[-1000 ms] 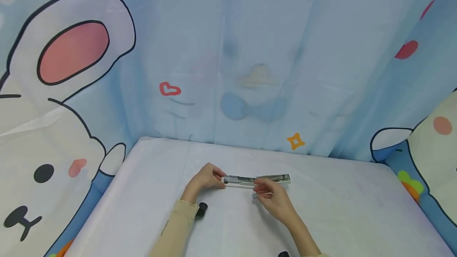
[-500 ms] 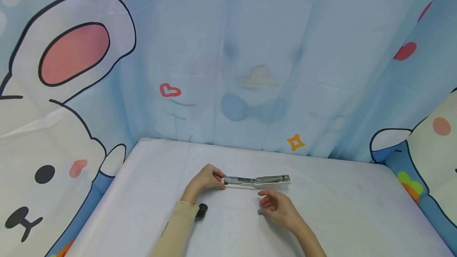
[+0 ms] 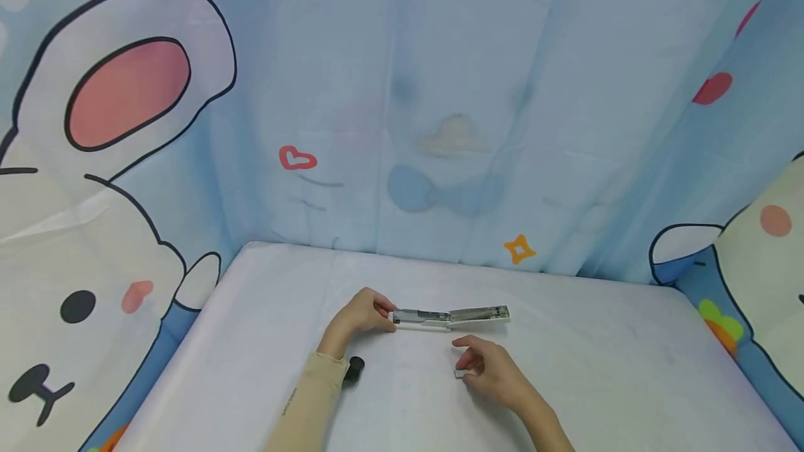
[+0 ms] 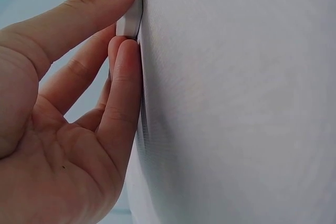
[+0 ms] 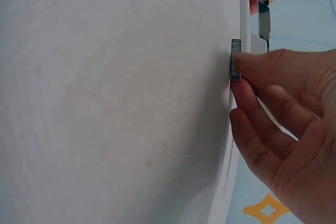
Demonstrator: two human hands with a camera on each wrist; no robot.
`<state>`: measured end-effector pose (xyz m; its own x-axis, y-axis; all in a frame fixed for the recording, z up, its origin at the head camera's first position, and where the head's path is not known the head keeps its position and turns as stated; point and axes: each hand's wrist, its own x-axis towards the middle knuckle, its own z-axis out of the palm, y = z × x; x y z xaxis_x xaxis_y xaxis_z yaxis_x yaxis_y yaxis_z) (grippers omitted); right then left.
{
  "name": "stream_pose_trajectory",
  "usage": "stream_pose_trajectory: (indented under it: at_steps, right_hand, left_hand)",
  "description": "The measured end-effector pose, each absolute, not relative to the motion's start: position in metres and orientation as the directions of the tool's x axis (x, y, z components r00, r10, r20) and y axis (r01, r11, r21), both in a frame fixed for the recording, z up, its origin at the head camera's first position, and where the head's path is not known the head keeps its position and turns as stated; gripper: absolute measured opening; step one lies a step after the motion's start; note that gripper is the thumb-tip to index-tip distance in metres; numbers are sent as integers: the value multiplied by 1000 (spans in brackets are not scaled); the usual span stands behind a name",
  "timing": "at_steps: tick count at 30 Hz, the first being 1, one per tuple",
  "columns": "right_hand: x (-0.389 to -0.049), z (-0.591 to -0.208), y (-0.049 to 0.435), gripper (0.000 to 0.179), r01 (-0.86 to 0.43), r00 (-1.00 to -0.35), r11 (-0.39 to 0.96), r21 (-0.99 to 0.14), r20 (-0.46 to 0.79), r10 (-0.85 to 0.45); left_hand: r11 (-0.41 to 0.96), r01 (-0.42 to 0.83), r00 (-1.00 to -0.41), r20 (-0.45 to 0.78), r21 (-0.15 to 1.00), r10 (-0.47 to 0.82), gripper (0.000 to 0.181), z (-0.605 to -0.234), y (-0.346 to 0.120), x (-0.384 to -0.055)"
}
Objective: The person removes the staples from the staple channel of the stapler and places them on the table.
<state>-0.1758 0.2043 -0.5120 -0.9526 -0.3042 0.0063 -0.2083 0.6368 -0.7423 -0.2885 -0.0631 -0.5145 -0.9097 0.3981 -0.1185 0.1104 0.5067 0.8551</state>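
A stapler [image 3: 422,317] lies opened out on the white table, its metal inside facing up and its hinged part stretched to the right. My left hand [image 3: 361,314] grips its left end between thumb and fingers; the left wrist view shows the thumb on the white body [image 4: 129,24]. Nearer to me, my right hand [image 3: 497,373] pinches a small grey strip of staples [image 5: 235,61] between thumb and fingertips. The strip is low over the table, apart from the stapler; whether it touches the cloth I cannot tell.
The white-covered table [image 3: 603,361] reaches back to a blue cartoon-printed curtain [image 3: 352,75], which also hangs at both sides. A small black object [image 3: 354,370] sits against the left sleeve [image 3: 308,403].
My right hand has drawn back from the stapler toward me, carrying the staple strip, and the stapler's middle is now uncovered. My left hand has stayed put.
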Motion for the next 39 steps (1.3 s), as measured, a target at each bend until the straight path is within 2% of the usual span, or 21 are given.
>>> stream_pose_trajectory:
  at_steps: [6,15,21,30,39]
  right_hand:
    - [-182,-504,201,39,-251,-946,648,-719,39,-323]
    - [-199,-493,170,28,-231,-973,647,-727,168,-158]
    - [-215,-494,151,26,-250,-967,630,-735,225,-121]
    - [-227,-500,136,23,-243,-970,661,-710,197,-145]
    - [-233,-502,127,23,-229,-974,562,-795,184,-136]
  left_hand:
    - [506,114,-908,-117,855,402,29,-515,-64,-290]
    - [499,115,-910,-111,859,399,29,-514,-63,-291]
    - [498,124,-910,-102,859,402,29,-514,-64,-291]
    - [488,128,-904,-101,863,416,29,-516,-63,-291]
    - [483,127,-907,-95,866,410,30,-517,-65,-292]
